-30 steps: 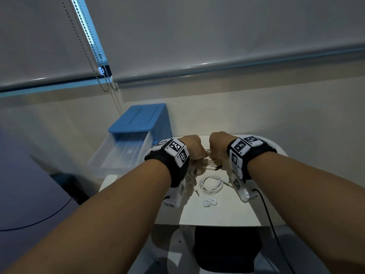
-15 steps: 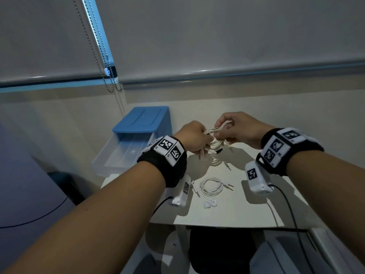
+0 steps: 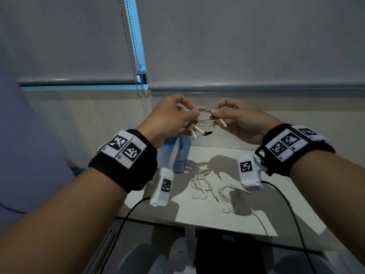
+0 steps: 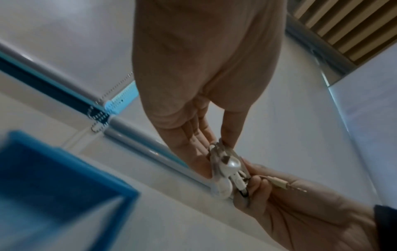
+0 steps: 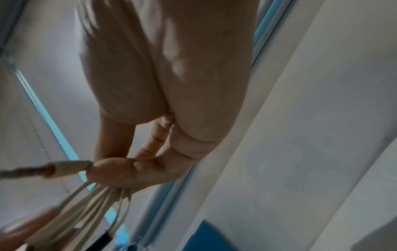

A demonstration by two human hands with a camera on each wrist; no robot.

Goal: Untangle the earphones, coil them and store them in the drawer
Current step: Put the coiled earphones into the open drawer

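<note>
Both hands (image 3: 169,117) pinching raised earphones (image 3: 203,123)

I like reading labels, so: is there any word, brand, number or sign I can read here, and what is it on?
No readable text.
Black wristbands: black-and-white square code patterns only; the tiny marks beside them are too small to read.
White wrist cameras: code patterns only.
Small label under the white table: blurred.
</note>
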